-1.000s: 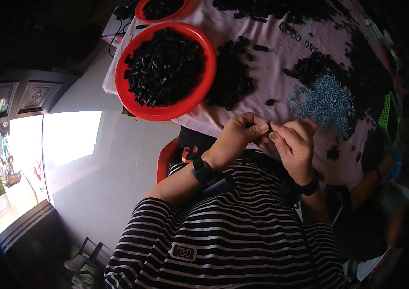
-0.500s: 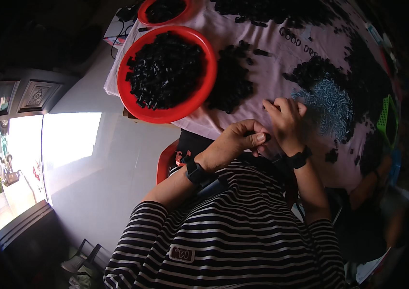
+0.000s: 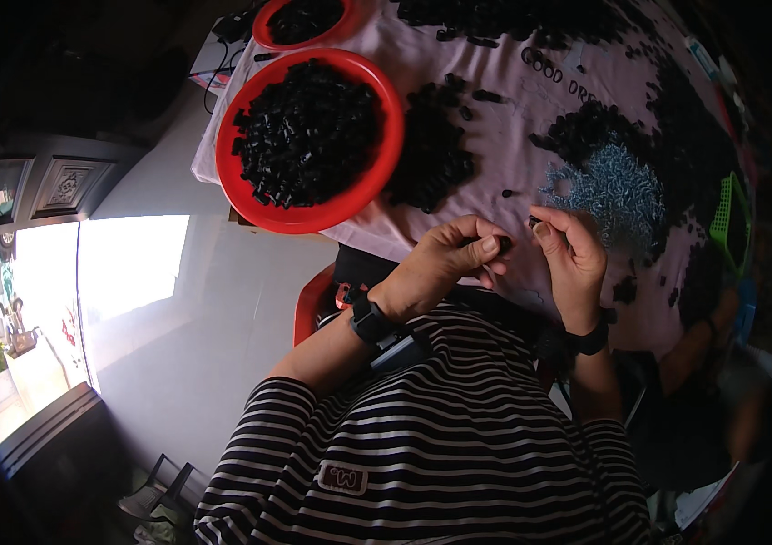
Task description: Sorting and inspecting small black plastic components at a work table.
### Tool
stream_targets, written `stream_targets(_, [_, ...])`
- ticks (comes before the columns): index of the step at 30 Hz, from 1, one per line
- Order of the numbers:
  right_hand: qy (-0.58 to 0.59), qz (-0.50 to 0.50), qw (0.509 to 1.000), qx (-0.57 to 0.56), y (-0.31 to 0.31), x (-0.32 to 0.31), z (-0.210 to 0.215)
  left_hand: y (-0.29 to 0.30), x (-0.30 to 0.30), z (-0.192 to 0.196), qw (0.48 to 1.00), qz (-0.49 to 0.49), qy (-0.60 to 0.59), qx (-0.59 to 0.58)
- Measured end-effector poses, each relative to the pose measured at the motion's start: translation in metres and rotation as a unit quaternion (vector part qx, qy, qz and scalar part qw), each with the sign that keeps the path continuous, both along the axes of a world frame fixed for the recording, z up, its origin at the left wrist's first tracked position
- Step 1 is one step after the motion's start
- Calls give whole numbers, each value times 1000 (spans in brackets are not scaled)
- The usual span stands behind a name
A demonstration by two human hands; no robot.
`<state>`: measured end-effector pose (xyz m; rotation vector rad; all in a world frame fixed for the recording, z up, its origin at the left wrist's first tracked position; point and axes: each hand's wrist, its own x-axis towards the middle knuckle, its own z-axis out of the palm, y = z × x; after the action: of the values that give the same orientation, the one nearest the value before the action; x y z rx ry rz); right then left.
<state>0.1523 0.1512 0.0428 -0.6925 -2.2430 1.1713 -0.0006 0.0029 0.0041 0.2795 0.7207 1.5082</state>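
Observation:
My left hand (image 3: pixel 448 259) is closed, with a small black plastic piece (image 3: pixel 504 243) pinched between thumb and fingers at the cloth's near edge. Just to its right, my right hand (image 3: pixel 572 263) pinches another small dark piece (image 3: pixel 534 221) by the fingertips; its exact shape is too small to tell. The two hands are apart. Beyond the right hand lies a heap of bluish metal screws (image 3: pixel 618 195), bordered by a pile of black plastic pieces (image 3: pixel 590 127). One loose black piece (image 3: pixel 508 193) rests on the pink cloth (image 3: pixel 504 150) between hands and heap.
A large red basin (image 3: pixel 392 136) full of black pieces stands at left, a smaller red basin (image 3: pixel 263 25) behind it. More black pieces (image 3: pixel 436 154) lie beside the large basin. A green basket (image 3: pixel 727 218) is at right, near another person's arm (image 3: pixel 690 350).
My right hand has swung nearer and to the right, turned over, and now shows a small dark piece in its fingertips. My left hand has hardly moved. The loose black piece now shows.

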Motion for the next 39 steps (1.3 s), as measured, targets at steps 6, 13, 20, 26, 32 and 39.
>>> stream_targets(6, [-22,28,996,82,-15,-1,16,2,4,-5,998,29,62,-18])
stream_targets(13, [17,14,992,122,-22,-12,18,2,4,-5,995,16,90,-31])
stream_targets(20, [9,26,991,132,-22,-10,11,3,7,-3,996,32,80,-35])
stream_targets(26, [-1,21,996,91,-21,-10,5,3,10,-6,997,43,54,-30])
stream_targets(32, [-27,32,995,94,-20,-6,4,4,11,-2,997,50,34,-54])
stream_targets(39, [-84,54,947,306,-23,-2,10,6,12,6,995,60,-51,-68])
